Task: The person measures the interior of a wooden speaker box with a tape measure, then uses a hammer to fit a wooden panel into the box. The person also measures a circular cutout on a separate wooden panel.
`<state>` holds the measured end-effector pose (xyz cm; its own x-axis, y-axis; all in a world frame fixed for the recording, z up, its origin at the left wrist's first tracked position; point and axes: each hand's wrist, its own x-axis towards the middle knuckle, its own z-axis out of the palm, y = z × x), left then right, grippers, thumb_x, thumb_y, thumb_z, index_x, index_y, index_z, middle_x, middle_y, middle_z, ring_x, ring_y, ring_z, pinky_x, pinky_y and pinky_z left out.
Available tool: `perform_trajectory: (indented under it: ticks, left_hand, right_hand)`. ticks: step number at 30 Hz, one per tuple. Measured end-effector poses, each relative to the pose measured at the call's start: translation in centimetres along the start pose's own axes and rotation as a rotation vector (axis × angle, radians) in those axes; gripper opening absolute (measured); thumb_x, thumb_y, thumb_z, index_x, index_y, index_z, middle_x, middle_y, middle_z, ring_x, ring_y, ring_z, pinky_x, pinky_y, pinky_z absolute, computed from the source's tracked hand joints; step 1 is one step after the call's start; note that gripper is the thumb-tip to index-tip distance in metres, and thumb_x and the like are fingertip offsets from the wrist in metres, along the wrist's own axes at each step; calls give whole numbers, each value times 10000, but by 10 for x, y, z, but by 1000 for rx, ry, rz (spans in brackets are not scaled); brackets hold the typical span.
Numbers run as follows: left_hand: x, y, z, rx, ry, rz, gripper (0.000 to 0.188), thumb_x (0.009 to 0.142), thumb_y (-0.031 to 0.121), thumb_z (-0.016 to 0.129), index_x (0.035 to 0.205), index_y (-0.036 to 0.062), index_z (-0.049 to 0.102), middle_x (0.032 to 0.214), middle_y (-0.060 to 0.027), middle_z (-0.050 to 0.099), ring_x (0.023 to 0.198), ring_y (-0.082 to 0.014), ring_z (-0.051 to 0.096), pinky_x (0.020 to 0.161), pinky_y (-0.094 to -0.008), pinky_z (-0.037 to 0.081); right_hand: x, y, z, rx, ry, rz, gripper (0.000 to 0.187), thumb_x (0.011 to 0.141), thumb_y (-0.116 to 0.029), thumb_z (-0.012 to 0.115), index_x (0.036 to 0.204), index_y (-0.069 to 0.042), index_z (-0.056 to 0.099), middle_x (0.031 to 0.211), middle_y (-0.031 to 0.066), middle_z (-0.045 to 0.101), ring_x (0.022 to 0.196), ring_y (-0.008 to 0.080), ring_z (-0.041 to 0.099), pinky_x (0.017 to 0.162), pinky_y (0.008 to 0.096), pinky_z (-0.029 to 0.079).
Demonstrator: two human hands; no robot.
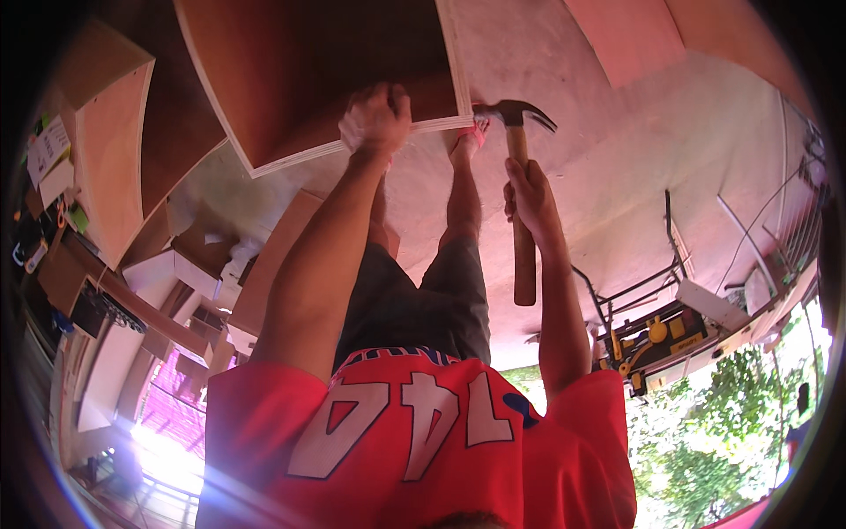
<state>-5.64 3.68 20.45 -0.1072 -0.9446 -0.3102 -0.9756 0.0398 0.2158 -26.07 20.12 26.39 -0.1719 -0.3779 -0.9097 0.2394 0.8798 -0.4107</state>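
Note:
My left hand [377,119] is wrapped over the near edge of an open plywood box [295,160], its fingers curled to the inside. The box has pale layered edges and a dark, reddish-brown interior. In my right hand [531,194] is a claw hammer [524,269], gripped around the upper part of its wooden handle. The dark hammer head is up beside the right corner of the box, its claw pointing right. Whether the striking face touches the box I cannot tell. No nail can be made out at that corner.
My feet stand on the pale floor [564,159] just below the box. Wooden panels [115,141] and cabinets fill the left side. At the far right, a yellow-and-black power tool [656,339] sits by a metal frame [674,238]. Another flat board [626,40] lies at the upper right.

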Motion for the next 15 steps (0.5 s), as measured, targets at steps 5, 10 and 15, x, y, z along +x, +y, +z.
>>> perform_trajectory:
  ticks: [5,10,15]
  left_hand:
    - [1,-2,-2,-48,-22,5,252,904,337,572,838,117,677,918,-94,718,904,-339,685,730,-514,579]
    - [-2,-3,2,-35,32,-8,254,899,342,579,819,123,680,895,-99,719,874,-339,693,707,-520,579]
    - [0,-5,8,26,69,12,259,896,364,574,851,144,702,897,-129,719,854,-351,700,706,-517,575]
  right_hand:
    - [11,24,-8,0,47,30,423,1027,-434,538,916,-33,463,636,59,543,449,142,552,397,299,459]
    - [34,32,-20,33,83,23,422,1025,-429,545,922,-28,465,619,56,533,447,152,551,397,308,460]
    - [98,27,-29,52,127,-6,365,1017,-399,558,966,-39,522,611,38,533,456,153,555,413,323,472]
